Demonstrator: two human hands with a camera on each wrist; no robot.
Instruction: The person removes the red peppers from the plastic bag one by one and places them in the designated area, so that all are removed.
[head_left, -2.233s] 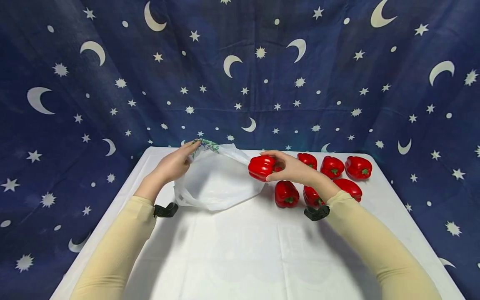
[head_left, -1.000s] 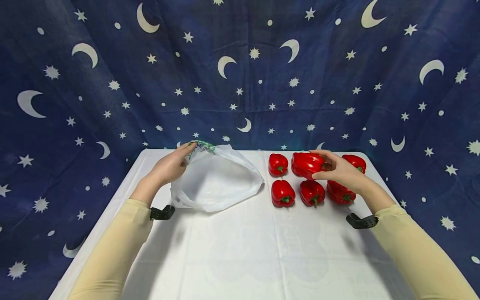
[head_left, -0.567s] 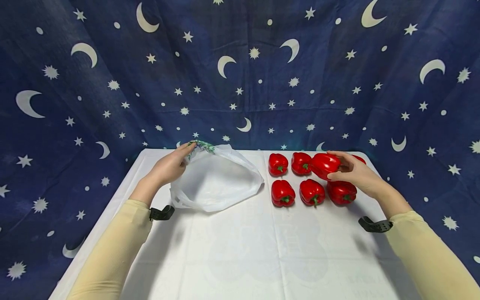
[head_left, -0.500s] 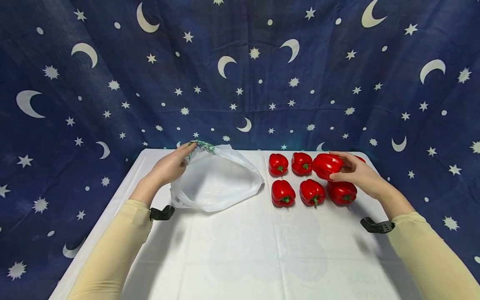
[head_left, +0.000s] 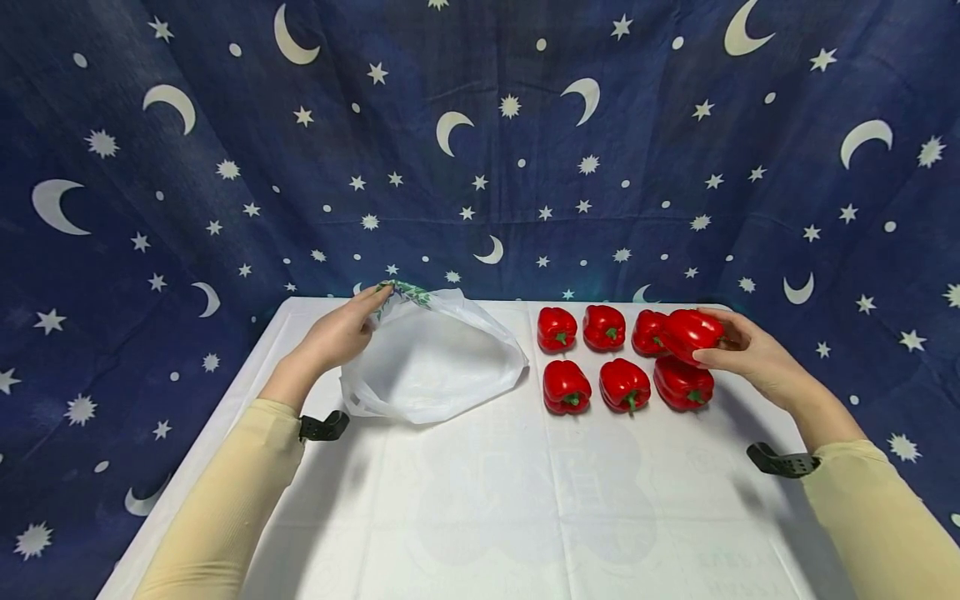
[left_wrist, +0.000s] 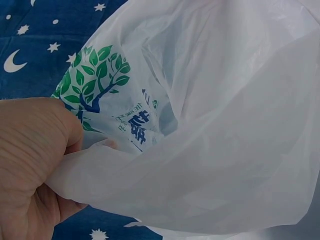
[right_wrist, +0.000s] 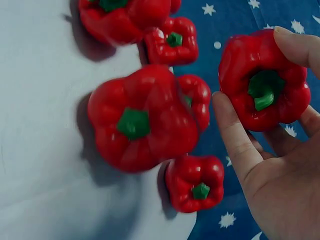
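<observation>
Behind everything hangs a dark blue cloth [head_left: 480, 150] printed with moons and stars, and a white table [head_left: 480, 500] stands before it. At the far side of the table the left hand [head_left: 341, 332] pinches the rim of a white plastic bag [head_left: 435, 367], thumb and fingers curled on the film beside a green tree print [left_wrist: 92, 80]; its mouth gapes toward the other hand. The right hand [head_left: 753, 354] grips one red pepper [head_left: 692, 332], stem toward the palm, above the far end of the group. Six more peppers lie on the table between the two hands, in two rows of three: seven peppers in all, one bag. Nearest the held one are the back-row pepper [head_left: 648, 332] and the front-row pepper [head_left: 681, 385] beneath it.
</observation>
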